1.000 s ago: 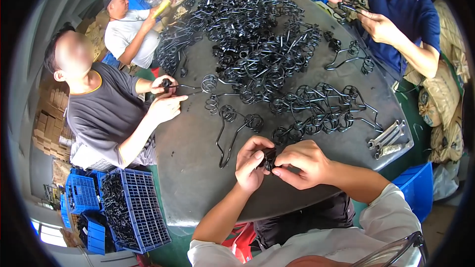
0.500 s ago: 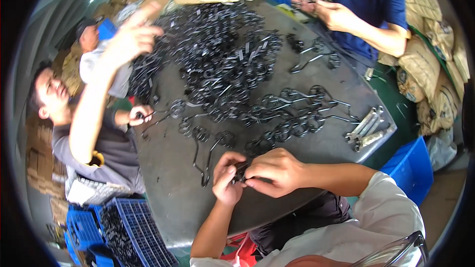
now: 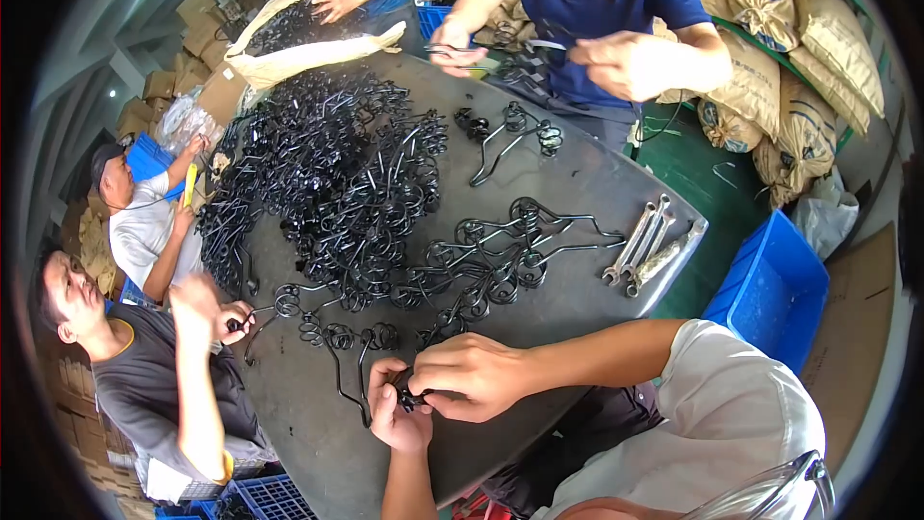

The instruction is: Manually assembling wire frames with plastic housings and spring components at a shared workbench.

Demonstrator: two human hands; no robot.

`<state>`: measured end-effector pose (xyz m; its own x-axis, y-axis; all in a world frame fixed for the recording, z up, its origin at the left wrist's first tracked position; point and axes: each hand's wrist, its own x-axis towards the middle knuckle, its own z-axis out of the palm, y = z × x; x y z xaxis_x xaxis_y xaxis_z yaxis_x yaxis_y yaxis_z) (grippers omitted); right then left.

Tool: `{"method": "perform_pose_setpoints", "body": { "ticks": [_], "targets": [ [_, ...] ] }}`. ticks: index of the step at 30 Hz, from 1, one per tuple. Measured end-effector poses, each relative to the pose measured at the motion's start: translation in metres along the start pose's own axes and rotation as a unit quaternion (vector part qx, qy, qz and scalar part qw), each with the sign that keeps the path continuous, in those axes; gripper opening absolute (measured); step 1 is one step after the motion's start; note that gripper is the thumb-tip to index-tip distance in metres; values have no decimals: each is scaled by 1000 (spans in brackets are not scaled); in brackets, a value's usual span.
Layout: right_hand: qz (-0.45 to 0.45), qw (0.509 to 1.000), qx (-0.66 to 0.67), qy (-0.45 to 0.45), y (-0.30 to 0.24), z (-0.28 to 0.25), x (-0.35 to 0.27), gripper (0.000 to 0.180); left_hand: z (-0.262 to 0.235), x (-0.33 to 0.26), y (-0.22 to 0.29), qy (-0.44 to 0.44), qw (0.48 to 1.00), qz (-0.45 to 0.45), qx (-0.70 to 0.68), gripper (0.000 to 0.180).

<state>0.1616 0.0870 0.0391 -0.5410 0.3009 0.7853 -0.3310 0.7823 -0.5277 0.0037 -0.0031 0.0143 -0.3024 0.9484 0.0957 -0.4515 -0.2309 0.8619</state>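
Close to the table's near edge, both hands meet over a small black part (image 3: 412,398), mostly covered by fingers, so its exact kind is hidden. My left hand (image 3: 398,427) grips it from the left, thumb along its side. Pinching its other side is my right hand (image 3: 476,373), fingers curled. Just beyond my hands lie black coiled wire springs (image 3: 467,308) with long bent arms. Another spring pair (image 3: 348,339) lies left of them, its arms reaching toward my left hand.
A large heap of black metal parts (image 3: 318,164) covers the table's (image 3: 568,327) far left. Wrenches (image 3: 643,243) lie near the right corner, above a blue bin (image 3: 775,289). Co-workers stand around the table; one at left holds a spring. Stuffed sacks (image 3: 808,125) stand at the back right.
The view has shifted, so the table and my hands sit further left and lower. Both hands still hold the small black part. The left co-worker's raised arm has come down.
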Motion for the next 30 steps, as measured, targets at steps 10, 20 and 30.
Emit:
{"method": "perform_pose_setpoints", "body": {
  "ticks": [10, 20, 30],
  "targets": [
    [-8, 1000, -6, 0, 1, 0, 1, 23, 1, 1, -1, 7, 1000, 12, 1, 41],
    [-10, 1000, -1, -5, 0, 2, 0, 18, -10, -1, -4, 11, 1000, 9, 21, 42],
    [1, 1000, -5, -10, 1, -1, -6, 17, -5, 0, -8, -6, 1000, 10, 10, 44]
  ]
}}
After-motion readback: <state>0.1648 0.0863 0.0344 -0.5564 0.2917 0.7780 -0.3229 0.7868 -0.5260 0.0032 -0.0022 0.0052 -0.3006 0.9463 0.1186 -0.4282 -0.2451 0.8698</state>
